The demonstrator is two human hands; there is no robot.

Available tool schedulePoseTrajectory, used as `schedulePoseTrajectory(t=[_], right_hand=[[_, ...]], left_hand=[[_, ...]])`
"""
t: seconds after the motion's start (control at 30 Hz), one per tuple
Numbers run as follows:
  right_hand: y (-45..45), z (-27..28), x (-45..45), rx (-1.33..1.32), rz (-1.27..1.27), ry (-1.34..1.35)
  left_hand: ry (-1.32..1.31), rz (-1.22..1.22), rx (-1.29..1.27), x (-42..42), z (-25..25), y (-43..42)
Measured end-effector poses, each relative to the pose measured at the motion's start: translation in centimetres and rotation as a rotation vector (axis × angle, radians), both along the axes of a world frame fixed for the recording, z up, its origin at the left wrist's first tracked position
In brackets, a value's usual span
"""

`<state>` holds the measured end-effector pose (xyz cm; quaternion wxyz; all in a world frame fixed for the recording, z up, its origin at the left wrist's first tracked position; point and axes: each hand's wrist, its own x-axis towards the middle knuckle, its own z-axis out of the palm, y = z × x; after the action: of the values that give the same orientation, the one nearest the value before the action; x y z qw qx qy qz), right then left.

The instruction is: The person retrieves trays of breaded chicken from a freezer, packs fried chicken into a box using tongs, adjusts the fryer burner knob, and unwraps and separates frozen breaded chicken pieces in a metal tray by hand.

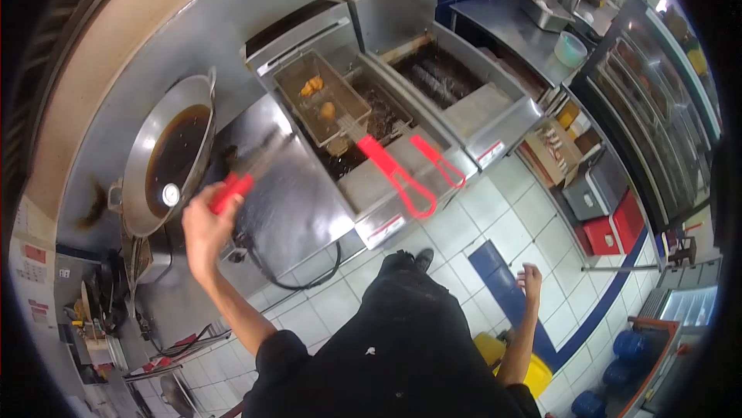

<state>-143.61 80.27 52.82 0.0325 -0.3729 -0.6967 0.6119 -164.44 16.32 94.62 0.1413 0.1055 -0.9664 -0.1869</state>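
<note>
L hand (207, 226), fingers wrapped round red-handled metal tool (241, 184), its long axis twd rect. mesh fryer basket (304, 107) fwd-right; R hand (529, 282) farther, fingers half-curled.

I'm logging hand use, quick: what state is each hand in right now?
Left hand: closed around a red-handled tool, its far end blurred.
Right hand: open, fingers loosely bent, nothing visible in it.

Wok (147, 140) left, dial (170, 195) at its near edge. Steel counter (290, 194) between wok and left fryer (386, 182). Basket (300, 115) in left fryer, food pieces (312, 86) inside. Right fryer (479, 113) just beside. Far right: worktop (506, 28), bowl (570, 49) on it. Left hand (207, 225) near wok, tool (234, 190) over counter.
</note>
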Motion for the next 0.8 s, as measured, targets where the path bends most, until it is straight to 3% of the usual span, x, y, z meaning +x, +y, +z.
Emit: schedulePoseTrajectory(t=[0.1,0.17,0.23,0.33,0.43,0.53,0.57,0.63,0.67,0.8], right_hand=[[3.4,-1.4,3.0,-0.06,-0.25,-0.053],[6.5,-9.2,9.8,-0.084,-0.232,-0.18],[8.3,-14.1,16.2,1.11,0.759,-0.195],[7.9,-13.8,17.5,0.865,0.928,-0.536],[12.0,-17.1,17.7,0.424,0.784,-0.626],[18.6,-23.9,15.6,-0.381,0.154,-0.442],[20.4,-23.4,12.8,-0.667,-0.073,-0.343],[25.3,-17.9,6.9,-0.464,-0.146,-0.396],[26.2,-10.8,1.7,-0.362,-0.182,-0.429],[37.2,-10.4,-4.8,-0.132,0.022,-0.191]], left_hand=[[-0.266,0.088,0.045,-1.8,-1.2,6.2],[-0.344,0.12,0.016,-2.2,-1.4,7.6],[-0.406,0.184,0.005,-2.6,-0.9,8.7],[-0.162,0.196,-0.111,-3.8,1.3,11.3],[-0.167,0.228,-0.155,-6.9,2.7,14.9],[-0.215,0.253,-0.226,-9.9,4.1,19.8],[-0.24,0.239,-0.306,-10.9,4.7,21.5],[-0.277,0.224,-0.35,-12.4,6.2,24.3],[-0.315,0.204,-0.391,-13.1,6.9,25.5],[-0.401,0.237,-0.507,-15.7,6.7,29.5]])
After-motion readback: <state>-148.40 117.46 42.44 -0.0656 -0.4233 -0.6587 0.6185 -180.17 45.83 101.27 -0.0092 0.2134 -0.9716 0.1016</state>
